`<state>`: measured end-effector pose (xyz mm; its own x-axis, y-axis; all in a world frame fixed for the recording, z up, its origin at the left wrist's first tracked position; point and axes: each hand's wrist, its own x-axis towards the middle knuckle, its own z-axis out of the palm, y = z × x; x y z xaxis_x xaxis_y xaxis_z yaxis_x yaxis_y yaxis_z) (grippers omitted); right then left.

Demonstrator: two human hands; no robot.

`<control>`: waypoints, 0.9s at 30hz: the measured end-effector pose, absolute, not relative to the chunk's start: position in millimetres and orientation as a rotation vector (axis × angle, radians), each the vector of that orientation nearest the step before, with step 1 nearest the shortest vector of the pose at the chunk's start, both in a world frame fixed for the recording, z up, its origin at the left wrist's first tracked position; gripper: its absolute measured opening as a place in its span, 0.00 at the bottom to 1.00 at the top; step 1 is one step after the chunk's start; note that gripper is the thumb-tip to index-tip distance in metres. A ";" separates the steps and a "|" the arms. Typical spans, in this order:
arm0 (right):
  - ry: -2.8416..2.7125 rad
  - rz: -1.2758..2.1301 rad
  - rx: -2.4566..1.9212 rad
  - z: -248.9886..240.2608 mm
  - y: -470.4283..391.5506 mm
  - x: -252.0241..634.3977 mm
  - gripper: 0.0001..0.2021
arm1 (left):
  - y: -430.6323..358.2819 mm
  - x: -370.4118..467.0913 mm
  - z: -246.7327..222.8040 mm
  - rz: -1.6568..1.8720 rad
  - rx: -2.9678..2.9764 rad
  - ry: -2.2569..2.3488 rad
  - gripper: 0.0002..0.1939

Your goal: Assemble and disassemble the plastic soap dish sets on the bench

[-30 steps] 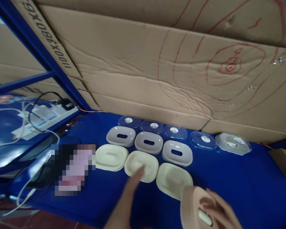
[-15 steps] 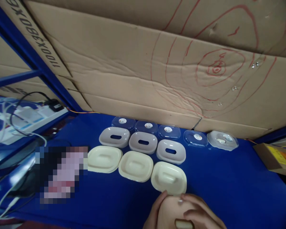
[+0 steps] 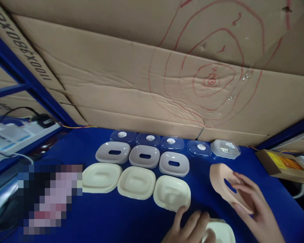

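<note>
A peach soap dish [image 3: 218, 178] with an oval slot is tilted up in my right hand [image 3: 259, 211], thumb on the near side and fingers reaching inside by the slot. At the bottom edge my left hand [image 3: 188, 226] has its curled fingers on a cream oval tray [image 3: 222, 232], partly cut off by the frame. Just beyond that hand begins a row of cream trays: a right one [image 3: 172, 192], a middle one [image 3: 136, 182] and a left one [image 3: 101, 177]. Behind them sit three grey slotted dishes [image 3: 144, 156].
Several clear lids [image 3: 148, 139] with round stickers line the cardboard wall [image 3: 116, 74]. A lidded pale dish [image 3: 225, 149] stands at their right end. An open cardboard box [image 3: 281, 165] is at the right edge; a power strip [image 3: 22, 135] with cables lies left. A blurred patch covers something front left.
Both hands were together around the peach dish. Now the right hand has carried it up and to the right, apart from the cream tray under my left hand. The view has shifted slightly.
</note>
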<state>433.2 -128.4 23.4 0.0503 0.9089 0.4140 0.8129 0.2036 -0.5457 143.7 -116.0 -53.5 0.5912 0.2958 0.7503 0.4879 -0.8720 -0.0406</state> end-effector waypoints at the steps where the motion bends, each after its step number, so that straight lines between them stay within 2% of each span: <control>1: -1.801 0.161 -1.630 24.0 -121.6 434.1 0.17 | -105.9 143.8 -41.2 -1.103 -2.601 -0.615 0.07; 3: -1.883 0.184 -1.646 22.7 -105.1 436.5 0.18 | -87.8 140.8 -18.1 -0.933 -2.687 -0.531 0.09; 7: -2.071 0.298 -1.599 17.6 -67.7 440.3 0.20 | -66.8 133.1 3.5 -0.569 -2.934 -0.425 0.33; 9: -2.158 0.356 -1.544 17.4 -51.3 437.8 0.20 | -63.4 131.9 0.7 -0.486 -3.010 -0.467 0.36; 16: -2.372 0.446 -1.377 27.6 -15.2 426.7 0.24 | -64.2 134.2 -20.3 -0.557 -2.993 -0.646 0.35; 19: -2.208 0.228 -1.489 24.6 0.2 450.4 0.24 | -63.8 134.0 -23.9 -0.612 -2.913 -0.640 0.35; 23: -1.917 -0.257 -1.839 -0.2 15.4 506.3 0.28 | -61.2 133.6 -26.1 -0.646 -2.866 -0.577 0.29; 27: -1.905 -0.369 -1.991 -21.6 11.1 545.4 0.34 | -59.6 135.8 -24.2 -0.714 -2.863 -0.666 0.25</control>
<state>545.4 11.1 -21.6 0.0572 0.9029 0.4260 0.9967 -0.0269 -0.0769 135.8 -59.6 -24.2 0.7925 0.3878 0.4707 0.4427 -0.8966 -0.0067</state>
